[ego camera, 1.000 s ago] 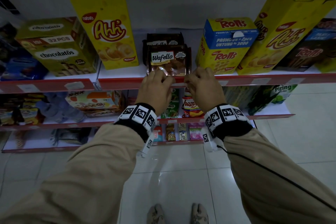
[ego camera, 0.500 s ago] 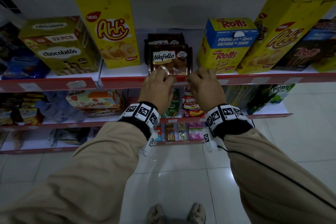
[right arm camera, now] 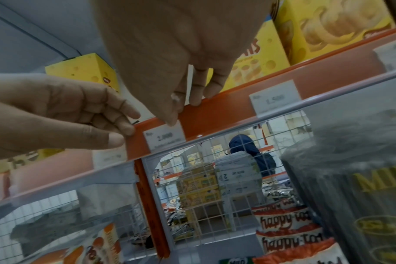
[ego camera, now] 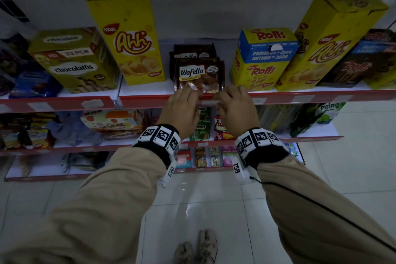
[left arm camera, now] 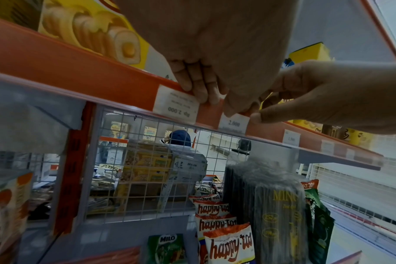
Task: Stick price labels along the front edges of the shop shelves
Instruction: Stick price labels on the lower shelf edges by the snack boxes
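Observation:
The white price label (ego camera: 206, 103) reading 2.000 sits on the red front edge (ego camera: 150, 100) of the top shelf, below the Wafello pack (ego camera: 199, 77). My left hand (ego camera: 188, 96) hooks its fingers over the edge and pinches it just left of the label (right arm camera: 165, 137). My right hand (ego camera: 229, 96) has its fingers curled over the edge too. Its thumb (right arm camera: 172, 119) presses the label's top against the strip. In the left wrist view the label (left arm camera: 233, 123) shows between the left hand (left arm camera: 210, 96) and the right hand (left arm camera: 267, 107).
More labels line the same edge: one to the left (left arm camera: 176, 105), one to the right (right arm camera: 275, 101). A tall yellow Ahh box (ego camera: 128, 34) and a Rolls box (ego camera: 263, 60) flank the Wafello packs. Snack bags (ego camera: 220, 126) fill the lower shelves. A person (left arm camera: 180, 139) stands behind the wire back.
Both hands stay at the same spot on the shelf edge; only the view has shifted slightly.

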Demonstrator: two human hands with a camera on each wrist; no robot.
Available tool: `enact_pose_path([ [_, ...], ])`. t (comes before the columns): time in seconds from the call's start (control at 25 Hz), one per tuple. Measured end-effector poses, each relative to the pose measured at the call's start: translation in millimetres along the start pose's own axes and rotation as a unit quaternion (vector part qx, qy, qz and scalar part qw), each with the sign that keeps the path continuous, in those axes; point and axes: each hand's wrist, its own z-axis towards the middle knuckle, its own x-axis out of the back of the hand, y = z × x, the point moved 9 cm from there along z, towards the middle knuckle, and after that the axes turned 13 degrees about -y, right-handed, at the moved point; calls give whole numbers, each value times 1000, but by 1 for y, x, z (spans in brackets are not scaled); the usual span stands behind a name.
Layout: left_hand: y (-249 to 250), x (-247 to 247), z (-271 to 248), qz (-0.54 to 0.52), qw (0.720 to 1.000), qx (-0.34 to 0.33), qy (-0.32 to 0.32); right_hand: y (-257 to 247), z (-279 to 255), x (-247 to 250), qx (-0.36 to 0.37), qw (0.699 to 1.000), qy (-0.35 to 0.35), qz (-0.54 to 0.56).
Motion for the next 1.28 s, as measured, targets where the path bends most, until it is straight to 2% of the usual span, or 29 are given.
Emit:
enact_pose_path([
  [0.16, -2, 5, -6, -4, 1000, -20, -21, -22, 3, 1, 29, 1000, 2, -1],
  [0.36, -34, 10, -24, 23, 999, 32, -24, -58, 11, -3, 64, 998, -10, 16],
  [0.56, -58, 16, -39, 28, 999, 24, -3, -72, 16, -11, 46, 998, -23, 25],
  [0.72, -62, 13, -40, 25, 999, 12, -25, -76, 14, -10, 39, 997, 16, 71],
  [0.92, -63, 12, -38, 17, 999, 1, -38, -92, 11, -8, 57, 993, 67, 74],
  [1.12, -67, 12, -38, 17, 999, -7, -39, -92, 20, -19, 3, 998, 19, 52],
  [1.28, -68, 11, -32, 31, 998, 4, -53, -92, 26, -17, -4, 1000, 4, 16],
])
